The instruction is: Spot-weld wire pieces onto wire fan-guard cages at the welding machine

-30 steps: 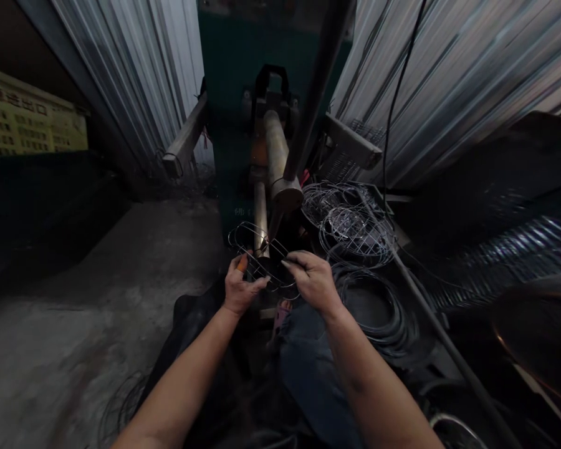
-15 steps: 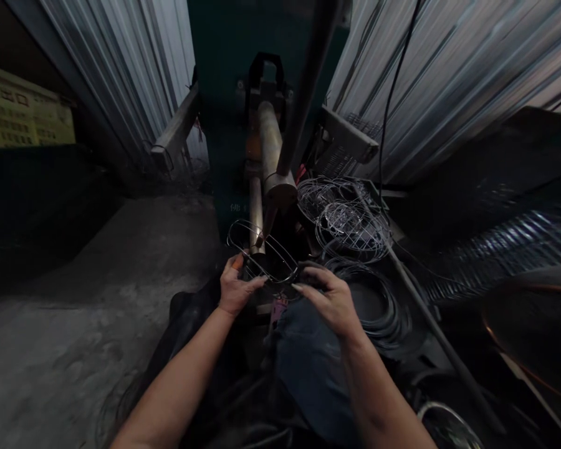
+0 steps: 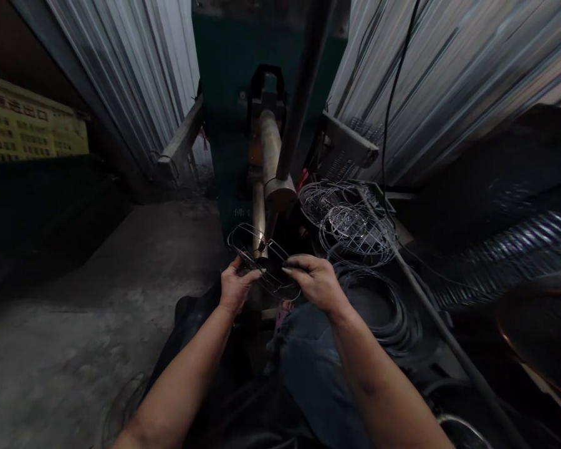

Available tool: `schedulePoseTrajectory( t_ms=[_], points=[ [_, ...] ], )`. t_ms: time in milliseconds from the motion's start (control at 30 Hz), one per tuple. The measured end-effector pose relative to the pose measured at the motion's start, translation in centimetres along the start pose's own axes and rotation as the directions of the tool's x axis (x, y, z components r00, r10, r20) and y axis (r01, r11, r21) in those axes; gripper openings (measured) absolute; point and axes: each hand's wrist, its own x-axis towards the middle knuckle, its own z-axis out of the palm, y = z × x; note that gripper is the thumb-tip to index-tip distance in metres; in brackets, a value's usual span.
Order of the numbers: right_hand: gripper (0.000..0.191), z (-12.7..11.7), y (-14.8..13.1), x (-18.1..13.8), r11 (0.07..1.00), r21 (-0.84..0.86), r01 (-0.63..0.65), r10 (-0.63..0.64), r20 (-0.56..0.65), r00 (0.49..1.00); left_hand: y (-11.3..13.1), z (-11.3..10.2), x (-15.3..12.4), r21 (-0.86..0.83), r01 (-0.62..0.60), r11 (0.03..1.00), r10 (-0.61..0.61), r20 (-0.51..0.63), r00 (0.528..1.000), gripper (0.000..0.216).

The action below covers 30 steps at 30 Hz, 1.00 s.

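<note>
A thin wire frame point(image 3: 244, 226) with rounded loops is held low in front of a machine's metal arms. My left hand point(image 3: 236, 290) is closed on its left side, thumb pointing inward; something orange shows by the index finger. At the frame's right side, my right hand point(image 3: 315, 282) has thumb and fingers pinched together on the wire. The frame surrounds the tip area of the lower metal arm point(image 3: 258, 209); whether they touch I cannot tell. Just above is the thicker upper arm point(image 3: 272, 146) of the green machine point(image 3: 224, 81).
Tangled wire rings point(image 3: 350, 224) are piled to the right, with a coil of wire point(image 3: 402, 324) nearer me. A long rod point(image 3: 434, 312) slants past them. A yellow crate point(image 3: 32, 125) stands at left. Wooden bars point(image 3: 182, 140) flank the machine.
My right hand has moved left and slightly up, its fingers now closed on the wire. The wire frame's tilt has changed. My left hand keeps its hold, and the camera view has shifted slightly.
</note>
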Motion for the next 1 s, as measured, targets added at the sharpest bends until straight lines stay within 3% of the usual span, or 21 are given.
schedulePoseTrajectory(
  t_ms=[233,400,533,700,1000],
  points=[
    [0.014,0.1,-0.6,1.6,0.997,-0.033,-0.065,0.066,0.024,0.998,0.2,0.3,0.5,-0.026,-0.007,1.0,0.008,0.029,1.0,0.057],
    [0.015,-1.8,0.4,0.3,0.989,0.112,-0.095,0.082,0.117,0.99,0.1,0.5,0.0,-0.028,0.021,0.999,-0.02,0.032,0.999,0.056],
    [0.018,-2.5,3.2,-2.5,0.974,0.201,-0.107,0.111,-0.008,0.994,-0.2,0.7,0.0,-0.023,0.027,0.999,-0.027,0.015,1.0,0.056],
    [0.013,-0.7,6.1,-4.5,0.98,0.171,-0.099,0.116,-0.098,0.988,-0.2,0.9,0.0,-0.035,0.015,0.999,-0.014,0.028,1.0,0.054],
    [0.009,-1.0,4.7,-4.6,0.988,0.144,-0.049,0.059,-0.065,0.996,0.8,1.2,-0.8,-0.06,0.088,0.994,-0.086,0.034,0.996,0.045]
  ],
)
